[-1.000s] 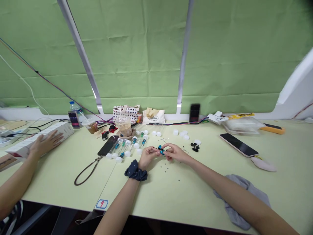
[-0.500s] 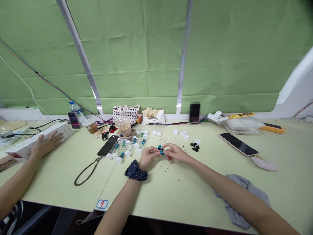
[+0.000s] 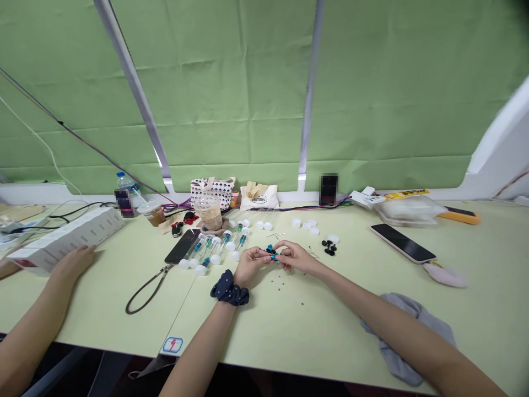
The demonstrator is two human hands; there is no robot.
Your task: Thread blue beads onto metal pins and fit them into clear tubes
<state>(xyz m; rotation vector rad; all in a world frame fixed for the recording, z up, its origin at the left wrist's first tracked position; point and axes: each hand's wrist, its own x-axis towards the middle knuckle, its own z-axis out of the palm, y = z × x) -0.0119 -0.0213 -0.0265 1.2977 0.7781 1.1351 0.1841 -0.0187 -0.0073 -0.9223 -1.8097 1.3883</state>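
Note:
Over the middle of the table, my left hand [image 3: 249, 266], with a dark dotted scrunchie [image 3: 230, 289] at its wrist, pinches a small shiny blue-and-black part [image 3: 271, 251]. My right hand [image 3: 296, 257] meets it from the other side, its fingers closed on the same part. The part's exact kind is too small to tell, and fingertips cover some of it. Several tiny grey bits [image 3: 279, 283] lie on the table just below the hands. Thin metal pins [image 3: 314, 252] rest to the right, near several black round-ended pieces [image 3: 329, 247].
Clear tubes [image 3: 209, 249] with white caps and blue or green contents lie left, beside a phone [image 3: 182, 246]. Loose white caps [image 3: 308, 225] sit behind. A drink cup [image 3: 211, 215], another phone [image 3: 403, 242] and grey cloth [image 3: 413, 336] surround. A co-worker's hand [image 3: 74, 266] is beside a white box [image 3: 68, 237].
My hands stay nearly still around the blue-and-black part. The co-worker's hand has slid from the top of the white box down to its near side.

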